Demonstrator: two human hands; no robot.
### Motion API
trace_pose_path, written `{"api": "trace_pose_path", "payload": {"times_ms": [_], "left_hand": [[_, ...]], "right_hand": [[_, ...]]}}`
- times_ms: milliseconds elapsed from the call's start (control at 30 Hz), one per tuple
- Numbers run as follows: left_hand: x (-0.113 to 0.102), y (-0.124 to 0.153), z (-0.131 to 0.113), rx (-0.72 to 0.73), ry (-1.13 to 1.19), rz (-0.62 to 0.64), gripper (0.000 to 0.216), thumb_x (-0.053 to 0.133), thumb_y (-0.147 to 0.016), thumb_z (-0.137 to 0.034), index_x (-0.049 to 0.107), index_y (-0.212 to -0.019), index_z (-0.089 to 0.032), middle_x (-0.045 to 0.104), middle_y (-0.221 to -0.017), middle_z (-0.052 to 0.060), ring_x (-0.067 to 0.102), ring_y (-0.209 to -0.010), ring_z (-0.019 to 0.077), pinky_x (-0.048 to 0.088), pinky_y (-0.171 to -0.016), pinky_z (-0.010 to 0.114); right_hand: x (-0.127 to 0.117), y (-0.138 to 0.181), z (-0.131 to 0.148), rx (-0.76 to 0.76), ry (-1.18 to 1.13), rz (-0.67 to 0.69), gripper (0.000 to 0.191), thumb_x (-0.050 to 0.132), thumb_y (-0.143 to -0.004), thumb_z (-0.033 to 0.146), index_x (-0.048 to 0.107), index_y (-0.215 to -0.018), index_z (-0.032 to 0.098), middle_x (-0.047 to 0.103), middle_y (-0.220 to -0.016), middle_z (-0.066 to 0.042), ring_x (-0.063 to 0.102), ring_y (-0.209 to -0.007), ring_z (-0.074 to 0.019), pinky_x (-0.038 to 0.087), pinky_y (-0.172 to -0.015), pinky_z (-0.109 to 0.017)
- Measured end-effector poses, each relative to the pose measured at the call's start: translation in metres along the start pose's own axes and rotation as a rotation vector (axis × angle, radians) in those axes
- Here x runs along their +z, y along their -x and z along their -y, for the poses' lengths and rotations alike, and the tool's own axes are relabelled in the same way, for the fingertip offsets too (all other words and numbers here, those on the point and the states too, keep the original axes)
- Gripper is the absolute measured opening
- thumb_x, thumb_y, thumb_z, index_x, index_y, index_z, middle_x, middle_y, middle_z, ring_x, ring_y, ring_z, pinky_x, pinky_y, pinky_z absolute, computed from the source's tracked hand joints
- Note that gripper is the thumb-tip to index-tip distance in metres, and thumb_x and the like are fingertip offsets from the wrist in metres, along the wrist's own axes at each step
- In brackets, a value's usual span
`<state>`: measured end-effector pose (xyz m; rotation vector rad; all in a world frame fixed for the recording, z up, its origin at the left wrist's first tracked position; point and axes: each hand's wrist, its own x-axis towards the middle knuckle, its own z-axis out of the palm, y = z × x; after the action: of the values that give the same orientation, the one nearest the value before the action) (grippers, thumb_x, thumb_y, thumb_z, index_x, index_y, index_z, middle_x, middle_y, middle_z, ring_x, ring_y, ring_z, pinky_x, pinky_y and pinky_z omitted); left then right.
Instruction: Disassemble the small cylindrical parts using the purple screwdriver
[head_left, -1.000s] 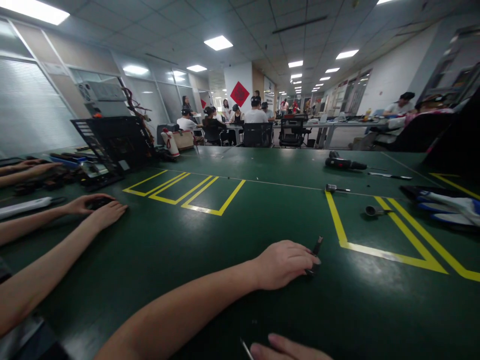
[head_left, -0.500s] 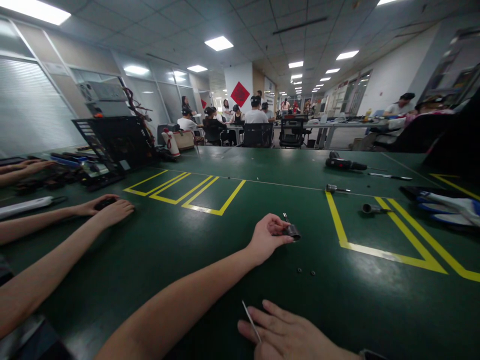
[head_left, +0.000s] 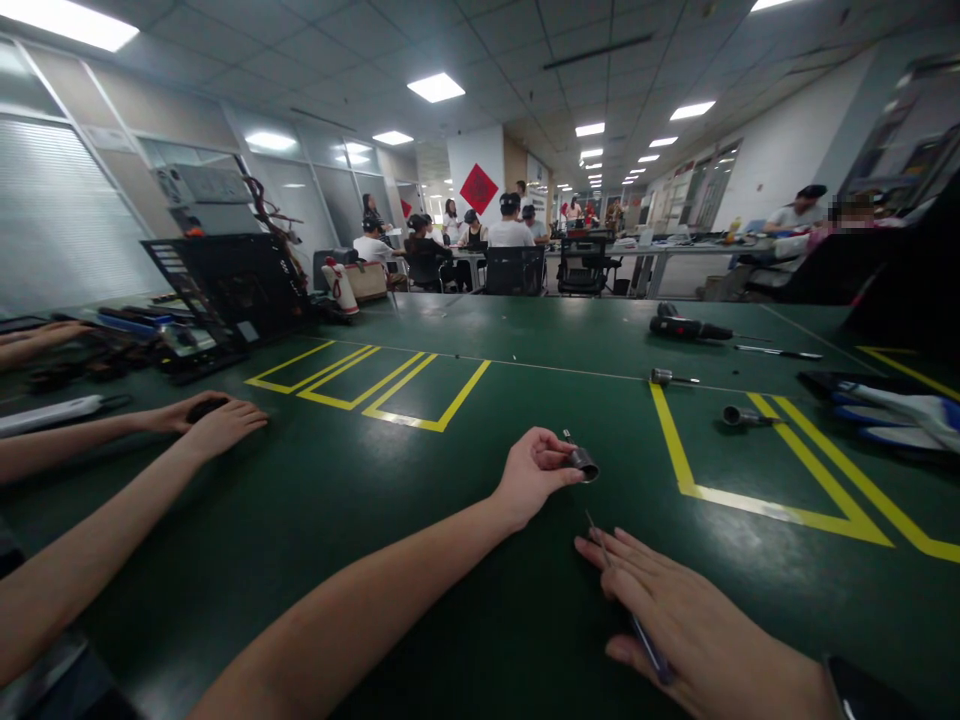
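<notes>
My left hand (head_left: pixel 534 475) is closed on a dark metal cup-shaped part with a thin shank (head_left: pixel 585 464), its hollow end tilted toward me. My right hand (head_left: pixel 667 610) lies low over the table with a slim screwdriver-like tool (head_left: pixel 651 645) across it. The tool has a thin metal shaft and a purplish handle, and its tip points up toward the metal part without touching it. The fingertips are over the spot where two small dark rings lay, and these are hidden now. Two similar metal parts lie farther right, a nearer one (head_left: pixel 742 416) and a farther one (head_left: pixel 664 377).
On the green table (head_left: pixel 420 510) yellow tape outlines (head_left: pixel 780 506) are stuck. A power screwdriver (head_left: pixel 686 325), a pen-like tool (head_left: pixel 778 352) and blue-white gloves (head_left: pixel 900 415) lie at the right. A co-worker's hands (head_left: pixel 225 425) hold a dark object at the left, near a black frame (head_left: pixel 240 285).
My right hand has moved up and to the right with the slim tool, coming close to the left hand and covering the two small rings. The left hand has hardly moved.
</notes>
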<state>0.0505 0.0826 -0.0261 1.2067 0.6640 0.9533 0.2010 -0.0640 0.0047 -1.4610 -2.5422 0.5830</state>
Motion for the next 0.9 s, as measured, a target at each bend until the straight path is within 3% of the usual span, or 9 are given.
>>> {"api": "trace_pose_path", "payload": {"times_ms": [333,467,567,667,800,900], "left_hand": [[0.0,0.002,-0.003,-0.025,-0.018,0.034,0.033,0.071,-0.066,0.0,0.051,-0.088,-0.015,0.066,-0.099,0.006,0.067,-0.092,0.0196,0.054,-0.084,0.039],[-0.001,0.002,-0.004,-0.026,-0.03,0.031,0.032,0.069,-0.068,0.0,0.05,-0.087,-0.015,0.065,-0.102,0.006,0.066,-0.093,0.0195,0.053,-0.085,0.04],[-0.001,0.002,-0.006,-0.029,-0.022,0.023,0.03,0.067,-0.07,0.0,0.048,-0.087,-0.016,0.064,-0.107,0.006,0.066,-0.094,0.0192,0.052,-0.087,0.04],[0.0,0.003,-0.01,-0.06,-0.011,0.027,0.03,0.065,-0.072,-0.001,0.047,-0.09,-0.016,0.061,-0.112,0.007,0.067,-0.089,0.0187,0.052,-0.086,0.041],[0.003,0.004,-0.013,-0.121,-0.051,0.044,0.027,0.063,-0.075,-0.001,0.05,-0.094,-0.015,0.061,-0.111,0.007,0.066,-0.09,0.018,0.05,-0.088,0.041],[0.005,0.005,-0.014,-0.151,-0.101,0.03,0.028,0.064,-0.074,-0.002,0.055,-0.097,-0.014,0.062,-0.107,0.007,0.063,-0.092,0.0174,0.05,-0.089,0.039]], "right_hand": [[0.009,0.03,-0.039,0.068,0.003,-0.176,0.026,0.054,-0.085,0.039,0.065,-0.106,0.027,0.045,-0.142,-0.001,0.036,-0.131,-0.0332,0.037,-0.103,-0.056],[0.008,0.037,-0.044,0.066,-0.018,-0.406,0.034,0.054,-0.085,0.036,0.06,-0.118,0.03,0.061,-0.127,-0.004,0.056,-0.116,-0.0297,0.049,-0.095,-0.048],[-0.001,0.036,-0.044,0.174,-0.24,-0.589,0.03,0.049,-0.086,0.043,0.067,-0.104,0.026,0.073,-0.098,-0.007,0.068,-0.09,-0.0245,0.058,-0.077,-0.036],[-0.011,0.03,-0.043,0.368,-0.546,-0.596,0.043,0.046,-0.083,0.057,0.07,-0.075,0.022,0.07,-0.065,-0.006,0.066,-0.06,-0.0206,0.055,-0.053,-0.03],[-0.014,0.022,-0.044,0.54,-0.868,-0.565,0.047,0.052,-0.075,0.064,0.067,-0.067,0.02,0.064,-0.057,-0.003,0.06,-0.054,-0.0175,0.05,-0.051,-0.029],[-0.011,0.02,-0.045,0.582,-0.954,-0.533,0.05,0.056,-0.069,0.067,0.067,-0.066,0.019,0.063,-0.057,-0.002,0.057,-0.055,-0.0167,0.048,-0.052,-0.028]]}}
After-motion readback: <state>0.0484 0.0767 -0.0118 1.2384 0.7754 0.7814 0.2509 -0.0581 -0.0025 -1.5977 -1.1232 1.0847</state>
